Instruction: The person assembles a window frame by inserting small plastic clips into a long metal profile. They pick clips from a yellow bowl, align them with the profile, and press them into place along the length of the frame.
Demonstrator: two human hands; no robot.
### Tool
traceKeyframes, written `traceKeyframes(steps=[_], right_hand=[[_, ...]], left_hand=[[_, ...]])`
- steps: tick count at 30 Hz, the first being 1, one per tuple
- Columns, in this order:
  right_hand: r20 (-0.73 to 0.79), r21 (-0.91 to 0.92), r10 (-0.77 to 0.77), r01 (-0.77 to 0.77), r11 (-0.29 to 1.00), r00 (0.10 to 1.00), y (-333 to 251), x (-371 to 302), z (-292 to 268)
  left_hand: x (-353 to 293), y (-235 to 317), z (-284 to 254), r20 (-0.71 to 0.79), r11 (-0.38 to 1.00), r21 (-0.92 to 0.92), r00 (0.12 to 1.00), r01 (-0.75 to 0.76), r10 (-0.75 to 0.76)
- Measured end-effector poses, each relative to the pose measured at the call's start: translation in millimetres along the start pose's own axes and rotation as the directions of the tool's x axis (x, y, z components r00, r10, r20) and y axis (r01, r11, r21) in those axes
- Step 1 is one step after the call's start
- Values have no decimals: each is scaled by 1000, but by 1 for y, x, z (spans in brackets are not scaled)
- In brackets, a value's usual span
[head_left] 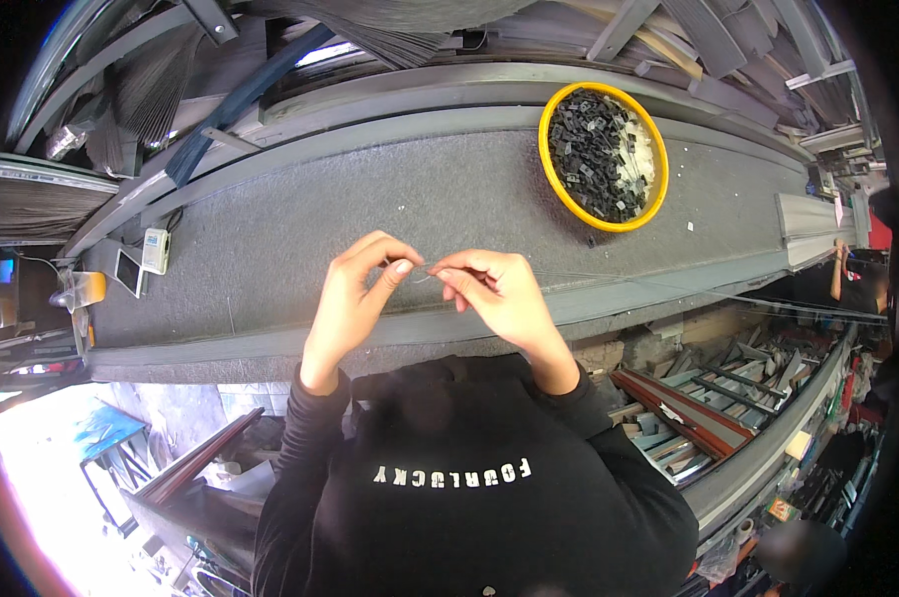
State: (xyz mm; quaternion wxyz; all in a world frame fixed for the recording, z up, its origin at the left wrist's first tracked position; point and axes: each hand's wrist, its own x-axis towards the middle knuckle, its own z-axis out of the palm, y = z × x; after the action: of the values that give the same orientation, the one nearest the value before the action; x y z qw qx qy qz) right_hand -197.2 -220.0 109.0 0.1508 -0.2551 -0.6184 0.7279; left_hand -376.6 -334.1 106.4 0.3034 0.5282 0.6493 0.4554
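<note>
Both my hands are raised over the near side of the grey bench, fingertips almost meeting. My left hand pinches a thin cord between thumb and forefinger. Just beside it, my right hand is closed in a pinch on the same cord, with the other fingers curled. A small slack bit of cord shows between the fingertips. Thin cords stretch from my right hand toward the far right. Whether a tiny part is also between my fingers cannot be made out.
A yellow-rimmed basket of small black plastic pieces and whitish ones stands on the bench. A small white device and a phone-like slab lie left. Metal profiles line the back. Another person's arm shows far right.
</note>
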Motion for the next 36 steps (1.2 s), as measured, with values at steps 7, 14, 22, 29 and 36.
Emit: traceKeyframes(steps=[7, 14, 22, 29, 36], right_hand=[[125, -66, -33, 42, 997, 992, -11, 8, -23], [335, 138, -771, 781, 609, 542, -94, -40, -37], [-90, -170, -375, 356, 919, 923, -75, -54, -56], [-424, -347, -254, 103, 932, 870, -25, -67, -73], [-518, -139, -62, -12, 990, 853, -18, -73, -84]], left_hand=[[-9, -23, 53, -94, 961, -258, 992, -102, 80], [6, 7, 47, -139, 969, -161, 976, -189, 167], [107, 3, 97, 56, 972, 58, 973, -227, 224], [182, -8, 159, -166, 836, 498, 921, -231, 353], [194, -22, 162, -187, 840, 487, 911, -240, 369]])
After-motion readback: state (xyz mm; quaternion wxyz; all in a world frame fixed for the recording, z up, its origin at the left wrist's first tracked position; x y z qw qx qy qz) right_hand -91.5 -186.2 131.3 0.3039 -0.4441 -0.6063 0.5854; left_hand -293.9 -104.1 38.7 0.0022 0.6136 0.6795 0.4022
